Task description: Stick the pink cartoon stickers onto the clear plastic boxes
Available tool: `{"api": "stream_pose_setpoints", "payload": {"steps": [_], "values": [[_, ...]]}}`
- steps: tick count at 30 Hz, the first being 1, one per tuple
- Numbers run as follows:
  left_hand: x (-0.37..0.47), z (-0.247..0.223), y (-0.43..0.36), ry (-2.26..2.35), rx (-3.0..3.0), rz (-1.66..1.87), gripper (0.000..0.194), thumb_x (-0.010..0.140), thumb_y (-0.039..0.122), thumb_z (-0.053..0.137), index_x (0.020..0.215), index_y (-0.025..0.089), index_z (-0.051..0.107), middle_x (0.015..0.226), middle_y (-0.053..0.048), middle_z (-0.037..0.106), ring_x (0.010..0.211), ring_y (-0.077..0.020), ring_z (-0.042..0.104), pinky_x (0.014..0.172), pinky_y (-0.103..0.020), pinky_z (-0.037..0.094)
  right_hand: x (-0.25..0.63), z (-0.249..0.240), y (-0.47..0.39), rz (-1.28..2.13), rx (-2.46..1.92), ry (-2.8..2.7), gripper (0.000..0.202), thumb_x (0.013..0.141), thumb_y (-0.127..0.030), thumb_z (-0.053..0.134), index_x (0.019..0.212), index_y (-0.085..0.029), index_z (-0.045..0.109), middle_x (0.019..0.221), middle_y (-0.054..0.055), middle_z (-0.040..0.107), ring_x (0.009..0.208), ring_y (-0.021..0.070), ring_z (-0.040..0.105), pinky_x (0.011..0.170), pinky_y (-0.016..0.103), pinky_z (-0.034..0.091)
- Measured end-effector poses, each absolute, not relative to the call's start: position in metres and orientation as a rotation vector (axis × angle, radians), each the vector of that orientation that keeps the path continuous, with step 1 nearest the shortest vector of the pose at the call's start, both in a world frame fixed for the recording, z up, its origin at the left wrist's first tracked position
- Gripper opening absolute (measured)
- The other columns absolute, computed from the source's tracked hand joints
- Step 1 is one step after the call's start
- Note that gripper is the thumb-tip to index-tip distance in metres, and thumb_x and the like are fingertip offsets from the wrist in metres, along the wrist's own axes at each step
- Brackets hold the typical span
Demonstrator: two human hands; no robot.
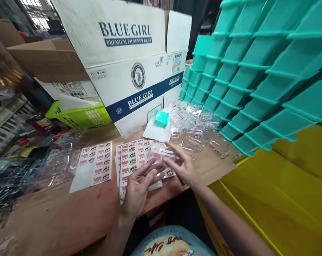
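Tabletop (56, 220) below; clear box (161, 152) clamped in fingers of left hand (137, 185) and right hand (186, 168) — best steadied lightly by edges.

The sticker sheets (128, 160) were white with rows of pink and black prints, the plastic case (157, 152) clear. The bins (248, 73) were turquoise, the basket (96, 114) lime green, the carton (118, 73) white with a navy band.
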State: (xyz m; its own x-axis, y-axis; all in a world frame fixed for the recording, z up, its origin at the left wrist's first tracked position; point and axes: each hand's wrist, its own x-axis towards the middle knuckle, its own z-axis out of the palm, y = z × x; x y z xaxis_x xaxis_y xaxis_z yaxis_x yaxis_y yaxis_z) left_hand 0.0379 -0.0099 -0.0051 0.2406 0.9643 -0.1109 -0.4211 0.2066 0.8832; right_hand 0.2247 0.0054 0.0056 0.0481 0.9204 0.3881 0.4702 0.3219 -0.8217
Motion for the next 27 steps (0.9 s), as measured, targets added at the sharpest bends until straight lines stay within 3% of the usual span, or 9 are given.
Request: {"api": "stream_pose_setpoints", "payload": {"steps": [2, 5, 8, 11, 12, 14, 17, 21, 27], "values": [[0.014, -0.009, -0.001, 0.994, 1.205, 1.194, 0.046, 0.084, 0.031, 0.07, 0.129, 0.023, 0.061, 0.122, -0.01, 0.069, 0.111, -0.0259, 0.066, 0.097, -0.046, 0.055, 0.267, 0.024, 0.034, 0.156, -1.444, -1.502, 0.053, 0.091, -0.039, 0.061, 0.14, -0.024, 0.051, 0.123, 0.013, 0.054, 0.108, 0.0251, 0.057, 0.089, 0.04, 0.05], [-0.039, -0.024, 0.021, 1.502, 1.823, 1.348, 0.052, 0.084, 0.038, 0.068, 0.132, 0.021, 0.058, 0.127, -0.012, 0.063, 0.114, -0.0292, 0.061, 0.102, -0.051, 0.049, 0.35, 0.052, 0.08, -0.434, -1.652, -1.52, 0.061, 0.085, -0.04, 0.067, 0.139, -0.016, 0.053, 0.128, 0.02, 0.05, 0.119, 0.0332, 0.048, 0.097, 0.048, 0.041], [-0.088, -0.044, 0.038, 1.937, 2.244, 1.111, 0.065, 0.081, 0.043, 0.07, 0.136, 0.014, 0.052, 0.127, -0.018, 0.056, 0.121, -0.0366, 0.051, 0.103, -0.057, 0.043, 0.405, 0.067, 0.123, -0.571, -1.916, -1.591, 0.066, 0.087, -0.043, 0.063, 0.138, -0.002, 0.053, 0.128, 0.033, 0.05, 0.119, 0.0391, 0.047, 0.094, 0.052, 0.036], [-0.115, -0.065, 0.046, 2.058, 2.345, 0.813, 0.035, 0.091, 0.033, 0.056, 0.121, 0.015, 0.059, 0.108, -0.014, 0.061, 0.106, -0.0319, 0.056, 0.094, -0.05, 0.048, 0.393, 0.068, 0.138, -0.693, -1.925, -1.563, 0.073, 0.084, -0.05, 0.067, 0.138, -0.003, 0.053, 0.141, 0.036, 0.041, 0.128, 0.0469, 0.038, 0.095, 0.059, 0.03], [-0.118, -0.07, 0.048, 2.049, 2.349, 0.769, 0.026, 0.094, 0.027, 0.049, 0.113, 0.017, 0.063, 0.099, -0.011, 0.061, 0.099, -0.0285, 0.058, 0.091, -0.045, 0.049, 0.374, 0.065, 0.133, -0.674, -1.824, -1.594, 0.073, 0.083, -0.05, 0.068, 0.138, -0.004, 0.053, 0.142, 0.035, 0.041, 0.13, 0.0463, 0.038, 0.096, 0.058, 0.031], [-0.117, -0.076, 0.05, 2.008, 2.357, 0.74, 0.025, 0.096, 0.021, 0.041, 0.101, 0.019, 0.065, 0.09, -0.007, 0.06, 0.089, -0.0228, 0.06, 0.085, -0.037, 0.051, 0.32, 0.053, 0.114, -0.464, -1.524, -1.738, 0.06, 0.088, -0.043, 0.064, 0.133, -0.005, 0.058, 0.128, 0.031, 0.057, 0.119, 0.0367, 0.054, 0.094, 0.047, 0.041], [-0.11, -0.076, 0.051, 1.957, 2.378, 0.721, 0.019, 0.094, 0.03, 0.052, 0.101, 0.019, 0.064, 0.098, -0.008, 0.059, 0.092, -0.0224, 0.06, 0.084, -0.035, 0.051, 0.233, 0.029, 0.081, -0.053, -1.246, -1.944, 0.027, 0.094, -0.037, 0.056, 0.104, -0.018, 0.073, 0.089, 0.008, 0.074, 0.076, 0.0186, 0.069, 0.073, 0.03, 0.053], [-0.111, -0.068, 0.052, 1.943, 2.372, 0.699, 0.022, 0.088, 0.032, 0.061, 0.104, 0.017, 0.062, 0.106, -0.01, 0.057, 0.096, -0.0248, 0.06, 0.087, -0.038, 0.051, 0.173, 0.005, 0.065, 0.374, -1.176, -2.032, 0.024, 0.095, -0.031, 0.054, 0.099, -0.017, 0.073, 0.097, 0.009, 0.073, 0.083, 0.0201, 0.069, 0.076, 0.031, 0.052], [-0.121, -0.064, 0.054, 1.965, 2.347, 0.719, 0.027, 0.086, 0.027, 0.062, 0.111, 0.018, 0.058, 0.107, -0.01, 0.057, 0.102, -0.0261, 0.056, 0.091, -0.04, 0.048, 0.167, -0.011, 0.066, 0.565, -1.204, -2.133, 0.02, 0.091, -0.024, 0.057, 0.093, -0.016, 0.075, 0.089, 0.011, 0.072, 0.078, 0.0237, 0.067, 0.074, 0.036, 0.05]]}}
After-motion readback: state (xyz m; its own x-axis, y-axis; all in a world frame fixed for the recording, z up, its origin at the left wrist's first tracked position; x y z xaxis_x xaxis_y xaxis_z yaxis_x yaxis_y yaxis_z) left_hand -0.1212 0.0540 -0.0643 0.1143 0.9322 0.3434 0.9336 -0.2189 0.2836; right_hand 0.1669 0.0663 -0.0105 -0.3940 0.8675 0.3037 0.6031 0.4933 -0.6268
